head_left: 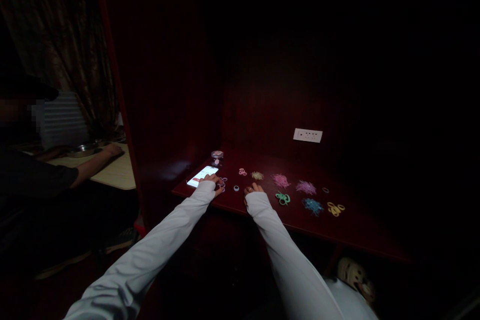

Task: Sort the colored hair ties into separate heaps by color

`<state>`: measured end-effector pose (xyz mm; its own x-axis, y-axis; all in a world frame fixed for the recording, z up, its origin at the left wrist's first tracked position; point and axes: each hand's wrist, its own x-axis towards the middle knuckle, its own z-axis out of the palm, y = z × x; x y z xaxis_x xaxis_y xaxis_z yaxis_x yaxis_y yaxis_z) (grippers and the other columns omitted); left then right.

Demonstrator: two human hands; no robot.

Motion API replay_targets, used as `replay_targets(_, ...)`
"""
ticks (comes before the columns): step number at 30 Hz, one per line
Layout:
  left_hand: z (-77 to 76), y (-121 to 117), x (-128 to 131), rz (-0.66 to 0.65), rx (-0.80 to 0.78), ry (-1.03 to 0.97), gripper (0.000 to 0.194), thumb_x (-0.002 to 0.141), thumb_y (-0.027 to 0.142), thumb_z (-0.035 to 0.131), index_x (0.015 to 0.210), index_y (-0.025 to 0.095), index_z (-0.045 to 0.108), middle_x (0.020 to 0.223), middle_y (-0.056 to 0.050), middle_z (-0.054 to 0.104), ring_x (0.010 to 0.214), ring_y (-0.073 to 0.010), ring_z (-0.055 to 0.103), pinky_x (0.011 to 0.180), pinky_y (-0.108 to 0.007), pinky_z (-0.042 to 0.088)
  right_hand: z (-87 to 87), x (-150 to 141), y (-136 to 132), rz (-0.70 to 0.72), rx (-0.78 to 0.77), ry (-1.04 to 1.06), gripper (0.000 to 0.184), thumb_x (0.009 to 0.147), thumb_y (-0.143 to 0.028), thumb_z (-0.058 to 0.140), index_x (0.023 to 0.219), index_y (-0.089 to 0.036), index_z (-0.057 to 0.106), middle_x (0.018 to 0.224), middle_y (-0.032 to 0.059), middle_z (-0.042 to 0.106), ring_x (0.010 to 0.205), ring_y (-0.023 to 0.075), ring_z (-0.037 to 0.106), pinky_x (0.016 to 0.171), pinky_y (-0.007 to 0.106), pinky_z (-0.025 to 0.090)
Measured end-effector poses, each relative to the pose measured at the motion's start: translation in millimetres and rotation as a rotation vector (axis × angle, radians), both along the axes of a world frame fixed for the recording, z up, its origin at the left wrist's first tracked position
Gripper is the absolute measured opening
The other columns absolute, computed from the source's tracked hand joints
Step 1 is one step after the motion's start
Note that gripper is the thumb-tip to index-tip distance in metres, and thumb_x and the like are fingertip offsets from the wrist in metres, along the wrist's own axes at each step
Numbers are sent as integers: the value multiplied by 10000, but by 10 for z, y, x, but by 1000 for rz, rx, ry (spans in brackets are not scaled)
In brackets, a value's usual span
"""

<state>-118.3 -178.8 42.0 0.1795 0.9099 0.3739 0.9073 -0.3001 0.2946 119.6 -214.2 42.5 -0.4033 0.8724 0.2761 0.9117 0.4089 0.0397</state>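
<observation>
My left hand (212,180) reaches over the near edge of a lit phone (200,178). Its thumb and fingers are apart beside a cluster of purple rings (224,180), and I cannot tell whether they touch. My right hand (254,188) rests at the table's front edge, fingers curled down; whatever is under them is hidden. Between the hands lies a small light-blue ring (236,188). Right of my right hand are green rings (282,198). Pink rings (242,172) and a pile of pale yellow strands (257,175) lie farther back.
Piles of pink (280,181), purple (306,187) and blue strands (312,206) lie to the right, with yellow rings (335,209). A clear round container (217,154) stands behind the phone. Beyond a dark partition (120,85), another person's hand (113,149) rests on a pale table.
</observation>
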Motion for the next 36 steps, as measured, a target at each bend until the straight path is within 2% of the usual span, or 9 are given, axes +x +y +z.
replay_targets(7,41,15,24,-21,-34,22,80,840,187,754,901,207,706,1118,-109,726,1120,-341,617,943,-503,498,32,-14,-43,-31,-4,-7,457,968,-182,503,1362,-74,709,1443,218,669,1349,327,578,1126,434,427)
replay_targets(11,23,4,38,-57,-12,-2,32,887,171,702,891,203,695,1135,-121,718,1123,-338,602,941,-491,496,65,-11,-69,-8,-12,-17,447,954,-184,524,1340,-65,716,1418,223,682,1337,333,585,1102,425,446)
replay_targets(16,14,-35,52,-57,-5,-26,71,928,156,656,923,199,712,1181,-128,699,1164,-345,603,973,-492,501,54,-23,-61,-31,-26,-3,469,971,-181,496,1379,-61,694,1450,214,666,1376,330,563,1126,419,422)
replay_targets(22,88,-69,12,-45,-20,-18,136,981,214,612,1019,216,742,1264,-108,697,1218,-349,591,1005,-503,471,-18,-6,-10,-32,-7,19,462,964,-188,519,1373,-90,711,1454,225,665,1342,344,596,1107,463,442)
replay_targets(26,114,-81,-36,-88,-38,20,126,942,225,669,1036,228,752,1260,-103,713,1220,-347,581,1033,-512,453,-33,3,-9,-45,-30,12,490,981,-210,504,1411,-56,681,1511,230,623,1378,346,572,1152,441,414)
replay_targets(31,116,-73,-63,-140,-77,70,172,888,182,707,1054,214,744,1305,-119,692,1213,-351,568,1040,-530,457,-40,-1,3,-37,8,5,474,953,-211,538,1374,-81,713,1451,239,661,1312,344,606,1095,452,449)
replay_targets(36,92,-25,-25,-148,-108,45,123,866,147,693,979,193,713,1343,-133,665,1236,-360,552,1060,-534,442,-39,-7,18,-28,21,1,453,942,-175,537,1334,-69,736,1390,250,694,1280,339,624,1041,438,480)
